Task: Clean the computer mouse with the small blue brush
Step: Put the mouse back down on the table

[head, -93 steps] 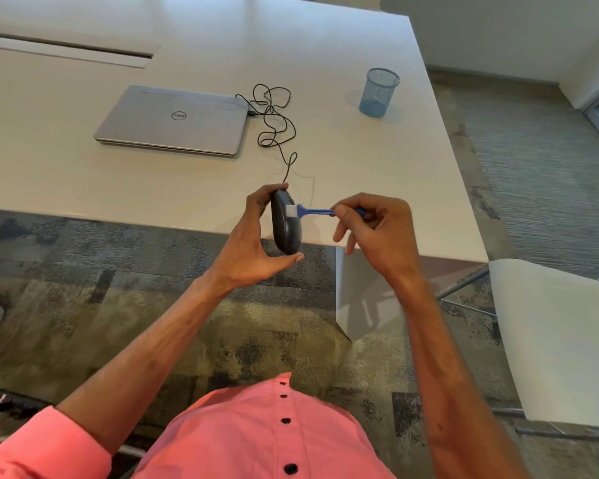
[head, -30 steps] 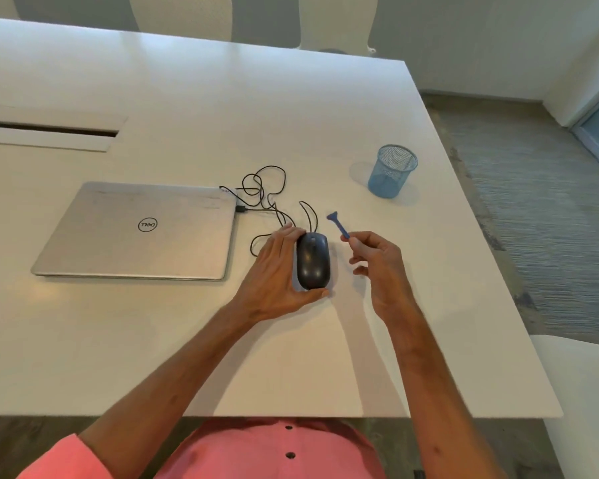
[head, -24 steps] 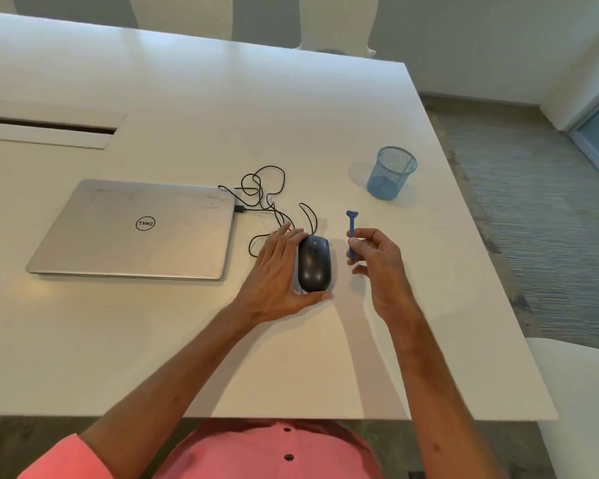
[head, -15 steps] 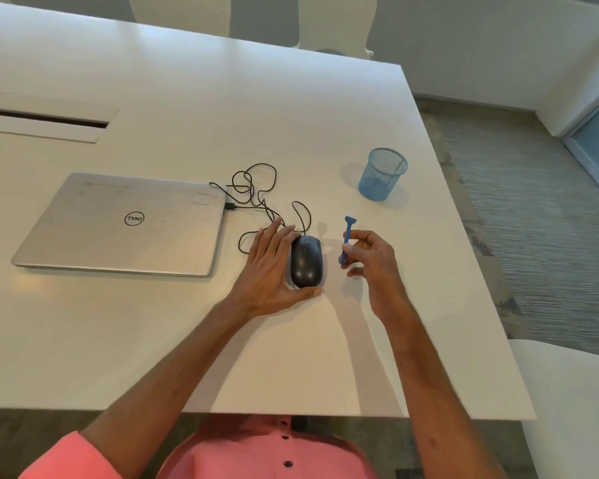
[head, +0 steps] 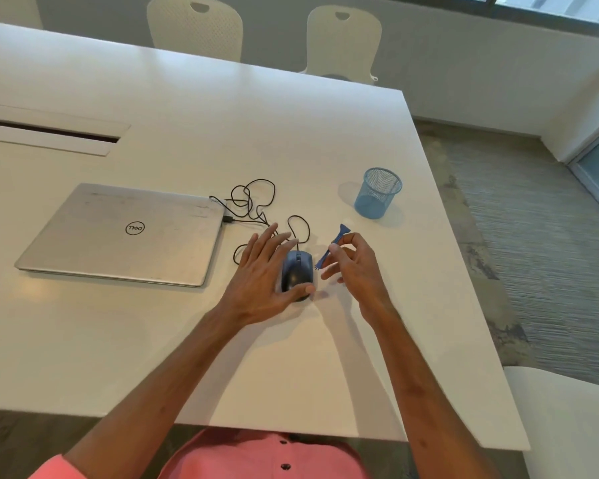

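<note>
My left hand (head: pixel 260 274) spread flat against mouse (head: pixel 297 274); right hand (head: pixel 355 264) pinching brush (head: pixel 332 246); laptop (head: pixel 121 233), tangled cable (head: pixel 253 202), mesh cup (head: pixel 377 192) nearby.

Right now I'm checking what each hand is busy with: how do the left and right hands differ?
The left hand lies flat and spread on the table, cupping the mouse with its thumb at the rear, while the right hand is raised beside it. The left holds nothing pinched; the right pinches the small blue brush in its fingertips. Both flank the mouse.
</note>
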{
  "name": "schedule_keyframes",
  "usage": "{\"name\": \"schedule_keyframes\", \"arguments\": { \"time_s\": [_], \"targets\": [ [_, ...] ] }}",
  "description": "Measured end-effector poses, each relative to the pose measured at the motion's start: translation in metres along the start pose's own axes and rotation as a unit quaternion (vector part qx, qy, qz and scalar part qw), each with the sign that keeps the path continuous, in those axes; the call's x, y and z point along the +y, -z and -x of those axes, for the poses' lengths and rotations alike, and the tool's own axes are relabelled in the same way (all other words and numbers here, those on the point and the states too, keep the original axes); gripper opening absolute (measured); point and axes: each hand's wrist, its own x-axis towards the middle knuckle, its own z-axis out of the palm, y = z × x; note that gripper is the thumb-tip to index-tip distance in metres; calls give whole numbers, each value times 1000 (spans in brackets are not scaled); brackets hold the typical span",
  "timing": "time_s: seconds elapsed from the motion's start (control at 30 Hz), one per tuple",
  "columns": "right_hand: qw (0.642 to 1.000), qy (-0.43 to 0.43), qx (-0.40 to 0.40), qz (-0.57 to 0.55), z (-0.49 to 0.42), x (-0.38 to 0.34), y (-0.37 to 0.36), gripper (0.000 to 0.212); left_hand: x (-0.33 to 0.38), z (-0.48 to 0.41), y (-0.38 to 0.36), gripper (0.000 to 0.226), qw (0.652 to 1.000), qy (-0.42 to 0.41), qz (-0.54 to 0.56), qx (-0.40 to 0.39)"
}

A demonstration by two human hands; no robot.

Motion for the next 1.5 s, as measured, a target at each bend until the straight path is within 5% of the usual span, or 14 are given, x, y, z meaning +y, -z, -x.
{"name": "schedule_keyframes", "arguments": {
  "time_s": [0.13, 0.3, 0.57, 0.83, 1.5],
  "targets": [
    [1000, 19, 2, 17, -10, -1, 1, 17, 8, -16, 12, 70, 996, -15, 26, 81],
    [996, 64, 32, 50, -34, -11, 12, 15, 15, -57, 27, 53, 995, -27, 9, 93],
    [974, 93, 207, -2, -88, -39, 54, 9, 31, -128, 20, 56, 995, -50, -52, 63],
    [936, 102, 330, 73, -144, -60, 102, 19, 34, -179, -12, 74, 994, -53, -92, -17],
    [936, 25, 181, 301, -207, -30, 84, 22, 30, -224, -59, 88, 993, -65, -63, -80]
  ]
}}
